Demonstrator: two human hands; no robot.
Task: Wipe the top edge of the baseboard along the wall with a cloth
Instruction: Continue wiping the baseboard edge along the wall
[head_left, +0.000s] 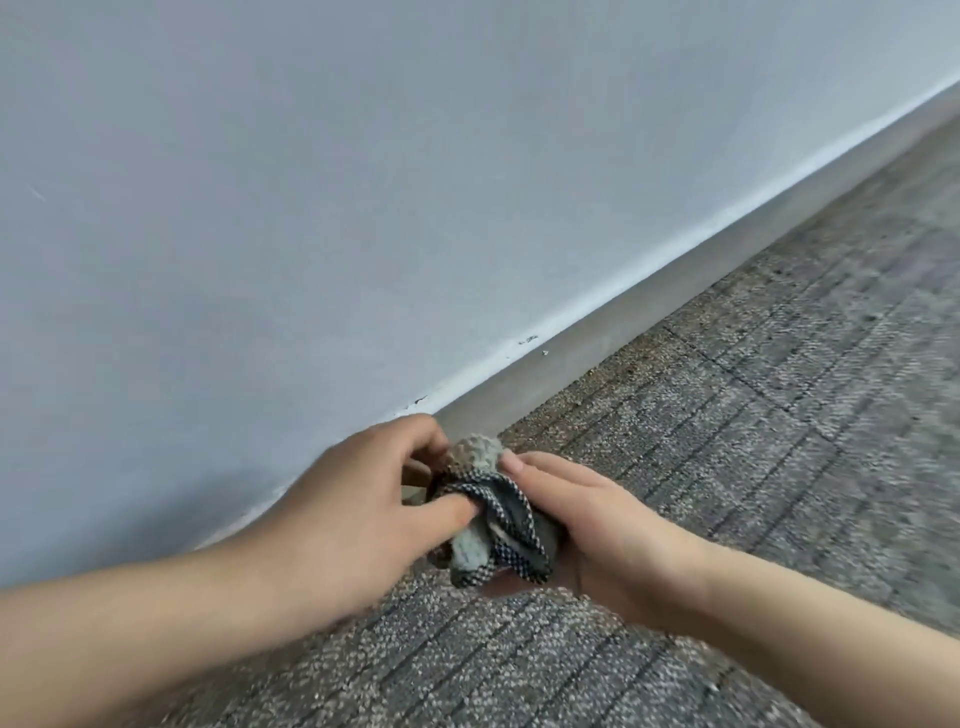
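Observation:
A crumpled grey-green cloth (491, 514) with a dark checked border is bunched between both my hands, low in the middle of the view. My left hand (358, 499) grips it from the left, thumb pressed into the folds. My right hand (587, 525) holds it from the right, fingers curled under and thumb on top. The grey baseboard (649, 312) runs diagonally from lower left to upper right along the pale wall (311, 182). Its top edge carries a white line with a few chipped spots. The cloth sits just in front of the baseboard's near stretch, apart from the top edge.
Grey patterned carpet tiles (753, 415) cover the floor to the right and below my hands. Crumbs and dust lie along the carpet's edge where it meets the baseboard.

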